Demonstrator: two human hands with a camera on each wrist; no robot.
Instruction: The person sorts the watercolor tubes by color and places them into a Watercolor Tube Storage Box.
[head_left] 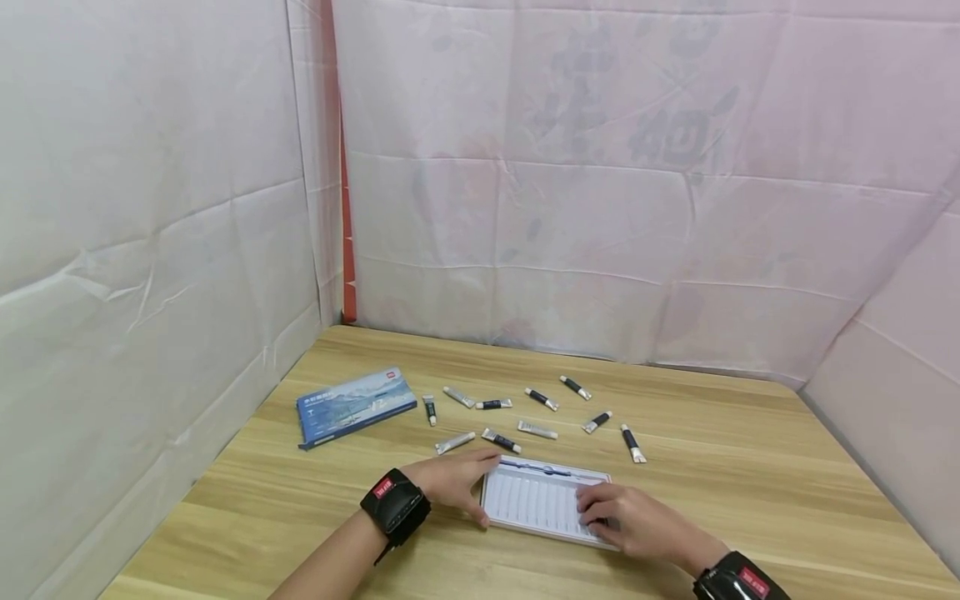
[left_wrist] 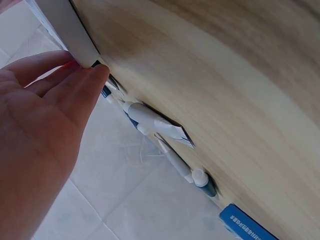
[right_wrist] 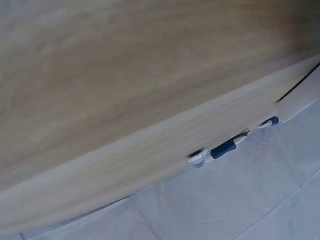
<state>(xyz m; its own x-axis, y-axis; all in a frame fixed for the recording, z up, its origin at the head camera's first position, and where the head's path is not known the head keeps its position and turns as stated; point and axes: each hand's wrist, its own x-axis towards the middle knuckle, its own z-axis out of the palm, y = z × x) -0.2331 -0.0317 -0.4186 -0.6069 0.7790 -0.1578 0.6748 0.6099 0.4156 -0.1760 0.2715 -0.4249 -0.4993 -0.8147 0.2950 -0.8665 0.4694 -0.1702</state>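
A white plastic tray (head_left: 531, 502) with a row of narrow slots sits near the table's front. In its far groove lies a thin blue-handled paintbrush (head_left: 546, 470). My left hand (head_left: 459, 482) grips the tray's left end, thumb at the near corner and fingers at the far one. The left wrist view shows those fingers (left_wrist: 87, 85) at the edge of the tray (left_wrist: 65, 27). Over the right-end slots, my right hand (head_left: 628, 518) has curled fingers around a small dark paint tube (head_left: 609, 523), mostly hidden. The right wrist view does not show that hand.
Several paint tubes, some dark like this one (head_left: 633, 443) and some silvery like this one (head_left: 537, 430), lie scattered behind the tray. A flat blue paint box (head_left: 356, 407) lies at the back left. White sheeting (head_left: 510, 208) hangs around the wooden table (head_left: 757, 467).
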